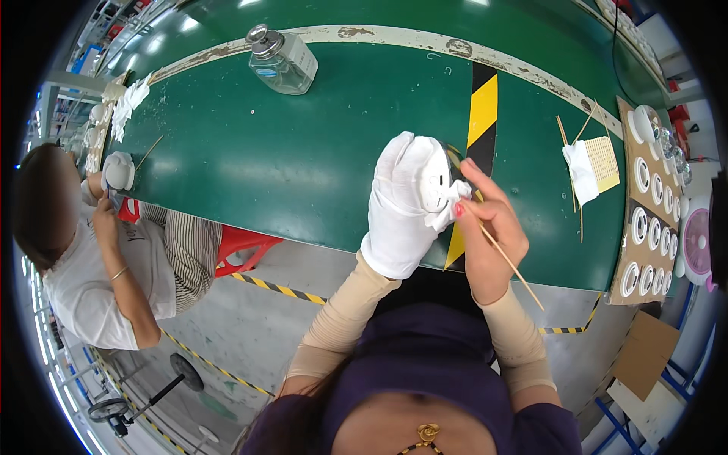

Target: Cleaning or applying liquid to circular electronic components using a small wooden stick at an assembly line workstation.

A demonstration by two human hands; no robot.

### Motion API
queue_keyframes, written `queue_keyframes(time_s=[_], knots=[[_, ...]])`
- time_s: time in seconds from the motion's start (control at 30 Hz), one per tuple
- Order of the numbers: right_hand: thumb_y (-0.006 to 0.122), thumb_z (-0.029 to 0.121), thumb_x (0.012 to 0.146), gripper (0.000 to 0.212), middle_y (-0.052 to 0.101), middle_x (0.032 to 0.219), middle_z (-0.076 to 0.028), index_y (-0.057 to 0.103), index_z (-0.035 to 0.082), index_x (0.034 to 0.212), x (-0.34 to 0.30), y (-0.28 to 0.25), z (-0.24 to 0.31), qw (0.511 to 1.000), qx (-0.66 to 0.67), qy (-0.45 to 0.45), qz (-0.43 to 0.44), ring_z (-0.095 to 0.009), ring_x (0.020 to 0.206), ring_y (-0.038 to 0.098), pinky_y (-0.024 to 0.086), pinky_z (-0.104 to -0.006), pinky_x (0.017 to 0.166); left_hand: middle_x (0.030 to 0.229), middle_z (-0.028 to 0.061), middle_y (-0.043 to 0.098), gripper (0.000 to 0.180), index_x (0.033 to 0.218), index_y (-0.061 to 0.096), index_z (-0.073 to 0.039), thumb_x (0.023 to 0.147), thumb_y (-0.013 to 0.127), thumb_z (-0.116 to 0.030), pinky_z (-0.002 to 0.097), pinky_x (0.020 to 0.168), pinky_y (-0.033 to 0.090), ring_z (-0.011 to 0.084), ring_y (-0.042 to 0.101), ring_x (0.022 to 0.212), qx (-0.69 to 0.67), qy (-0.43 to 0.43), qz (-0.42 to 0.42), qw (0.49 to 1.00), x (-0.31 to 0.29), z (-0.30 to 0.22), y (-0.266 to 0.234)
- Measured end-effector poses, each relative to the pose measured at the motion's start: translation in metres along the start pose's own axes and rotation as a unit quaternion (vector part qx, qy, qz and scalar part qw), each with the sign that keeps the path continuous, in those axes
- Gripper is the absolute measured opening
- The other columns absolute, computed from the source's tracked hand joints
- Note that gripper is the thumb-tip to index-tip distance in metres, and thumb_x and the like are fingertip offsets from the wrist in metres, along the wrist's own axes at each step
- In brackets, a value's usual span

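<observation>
My left hand point(394, 205), in a white glove, is wrapped round a round white part point(434, 182) with a dark, shiny far edge. Small dark slots show on its pale face. Bare-fingered, my right hand point(497, 239) pinches a thin wooden stick point(509, 262) that slants down to the right. A crumpled white cloth point(452, 203) sits at the stick's upper end, against the part's face. The glove hides much of the part's left side. Both hands are above the near edge of the green table point(303, 174).
A clear glass bottle point(292, 67) with a metal top stands far left of my hands. Rightward lie a yellow pad point(605, 163), a white cloth point(581, 174) and thin sticks. Cardboard point(618, 265) holding several white rings lines the right end. A co-worker point(114, 265) sits at left.
</observation>
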State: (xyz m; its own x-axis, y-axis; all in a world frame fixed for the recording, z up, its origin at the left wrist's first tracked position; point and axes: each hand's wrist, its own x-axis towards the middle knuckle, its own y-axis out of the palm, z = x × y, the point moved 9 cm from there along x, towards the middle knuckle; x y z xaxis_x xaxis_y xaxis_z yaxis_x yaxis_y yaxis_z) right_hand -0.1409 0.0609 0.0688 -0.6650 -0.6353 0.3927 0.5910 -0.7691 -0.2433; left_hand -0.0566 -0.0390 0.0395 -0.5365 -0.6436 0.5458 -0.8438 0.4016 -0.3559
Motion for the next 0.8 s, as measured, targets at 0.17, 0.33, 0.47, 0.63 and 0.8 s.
queue_keyframes(time_s=[0.17,0.33,0.47,0.63,0.8], knots=[[0.064,-0.008,0.081,0.008,0.063,0.115,-0.021,0.056,-0.005,0.082,0.012,-0.001,0.0,0.999,0.023,0.021,-0.017,-0.033,0.111,0.06,0.05,-0.0354,0.09,0.129,0.0206,0.044,0.074,0.131,0.043,-0.007,0.068,0.081,-0.017,0.0411,0.092,0.045,0.0377,0.05,0.112,0.023,0.028,-0.028,0.999,0.0,-0.006,-0.002],[0.065,-0.006,0.081,0.009,0.064,0.111,-0.019,0.056,-0.005,0.082,-0.004,-0.005,0.0,0.999,0.026,-0.016,-0.038,-0.028,0.104,0.062,0.05,-0.0331,0.085,0.128,0.0204,0.044,0.075,0.131,0.042,-0.006,0.068,0.08,-0.016,0.0414,0.092,0.045,0.0378,0.05,0.112,-0.007,-0.004,-0.005,1.0,0.0,0.002,0.002],[0.065,-0.006,0.082,0.007,0.063,0.115,-0.021,0.058,-0.005,0.082,0.012,0.0,-0.008,0.996,0.049,0.066,-0.022,-0.033,0.116,0.057,0.047,-0.0372,0.095,0.128,0.0176,0.042,0.076,0.133,0.038,-0.006,0.069,0.079,-0.01,0.0388,0.092,0.046,0.0325,0.05,0.112,0.043,0.034,-0.013,0.998,0.002,-0.012,-0.001],[0.067,-0.004,0.08,0.008,0.064,0.112,-0.019,0.059,-0.004,0.082,-0.011,-0.005,0.0,0.999,0.033,-0.003,-0.034,-0.03,0.104,0.061,0.048,-0.0356,0.087,0.13,0.0156,0.038,0.077,0.133,0.036,-0.006,0.069,0.078,-0.004,0.0366,0.092,0.045,0.0285,0.05,0.113,-0.001,0.022,0.006,1.0,-0.001,-0.006,0.001],[0.066,-0.005,0.08,0.009,0.063,0.116,-0.02,0.057,-0.004,0.079,0.007,-0.001,-0.004,0.999,0.024,0.022,-0.009,-0.032,0.113,0.058,0.046,-0.0371,0.093,0.126,0.0211,0.045,0.074,0.133,0.039,-0.006,0.07,0.078,-0.014,0.0422,0.092,0.045,0.038,0.05,0.113,0.037,0.042,-0.03,0.998,0.003,-0.015,-0.002]])
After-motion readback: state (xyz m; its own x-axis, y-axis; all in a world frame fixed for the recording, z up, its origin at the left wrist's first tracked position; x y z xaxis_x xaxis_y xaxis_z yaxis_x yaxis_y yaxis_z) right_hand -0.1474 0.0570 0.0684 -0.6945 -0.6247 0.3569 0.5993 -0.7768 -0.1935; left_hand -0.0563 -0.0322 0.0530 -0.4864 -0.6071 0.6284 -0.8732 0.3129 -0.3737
